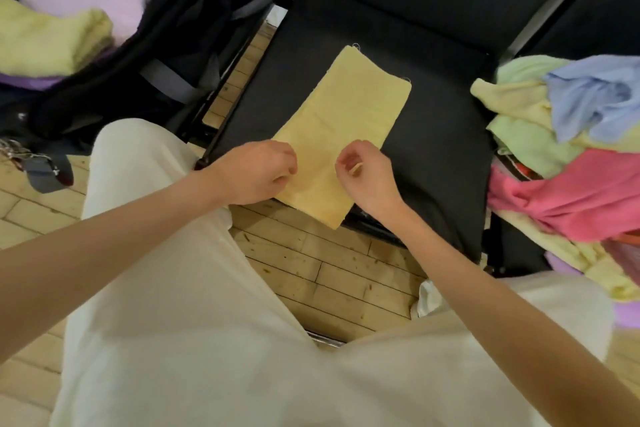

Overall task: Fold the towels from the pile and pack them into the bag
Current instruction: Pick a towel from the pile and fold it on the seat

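Fingers of the left hand [258,170] curled down onto the near left edge of the yellow towel [341,135], apparently pinching it, though the fingertips hidden under the knuckles. Fingers of the right hand [363,168] curled likewise at the near right edge, a fold of yellow cloth nipped between thumb and fingertips. Towel folded into a long narrow strip, lying flat and slantwise on the black chair seat [433,149], near end hanging just over the seat's front edge. To the right, on the next seat, the pile of loose towels [561,135], yellow, green, blue and pink. To the left, the open black bag [166,55] with folded towels [59,42] stacked inside. Below, pale trousers [194,322] and wooden floor [332,274].
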Demonstrator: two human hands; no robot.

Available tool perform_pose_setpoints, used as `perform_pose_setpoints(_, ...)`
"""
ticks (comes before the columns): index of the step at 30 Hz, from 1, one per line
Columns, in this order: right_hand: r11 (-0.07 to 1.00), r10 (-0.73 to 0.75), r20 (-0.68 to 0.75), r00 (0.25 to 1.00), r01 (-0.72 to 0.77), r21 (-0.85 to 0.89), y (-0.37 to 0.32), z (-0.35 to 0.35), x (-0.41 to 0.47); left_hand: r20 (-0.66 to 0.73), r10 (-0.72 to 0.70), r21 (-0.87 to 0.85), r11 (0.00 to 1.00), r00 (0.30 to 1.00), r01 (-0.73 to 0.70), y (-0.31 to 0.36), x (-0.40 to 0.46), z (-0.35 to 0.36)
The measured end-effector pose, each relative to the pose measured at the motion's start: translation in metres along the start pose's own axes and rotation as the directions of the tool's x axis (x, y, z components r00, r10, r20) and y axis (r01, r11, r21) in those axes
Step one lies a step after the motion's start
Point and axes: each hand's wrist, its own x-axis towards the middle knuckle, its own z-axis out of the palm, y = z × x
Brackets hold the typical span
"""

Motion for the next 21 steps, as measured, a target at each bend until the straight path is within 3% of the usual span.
perform_pose_setpoints(4,0.922,-0.285,0.241,0.928,0.335,-0.197,0.016,-0.010,-0.043,0.067,-0.003,0.073,0.997,0.998,-0.002,0.003,0.003,0.007)
perform_pose_setpoints(6,0.864,-0.323,0.315,0.893,0.414,-0.288,0.027,-0.007,-0.051,0.067,-0.022,0.069,0.997,0.998,0.018,0.004,0.005,0.009)
perform_pose_setpoints(13,0.797,-0.352,0.220,0.910,0.415,-0.439,0.032,0.012,-0.062,0.009,0.000,0.099,0.995,1.000,-0.001,0.013,0.005,0.016)
perform_pose_setpoints(18,0.957,-0.183,0.138,0.973,0.209,-0.201,0.017,-0.006,-0.066,-0.047,0.010,0.260,0.966,0.999,0.002,0.023,0.005,0.018)
perform_pose_setpoints(21,0.985,-0.119,0.140,0.983,0.135,-0.109,0.014,-0.021,-0.068,-0.056,0.005,0.317,0.948,0.998,0.013,0.030,0.009,0.020)
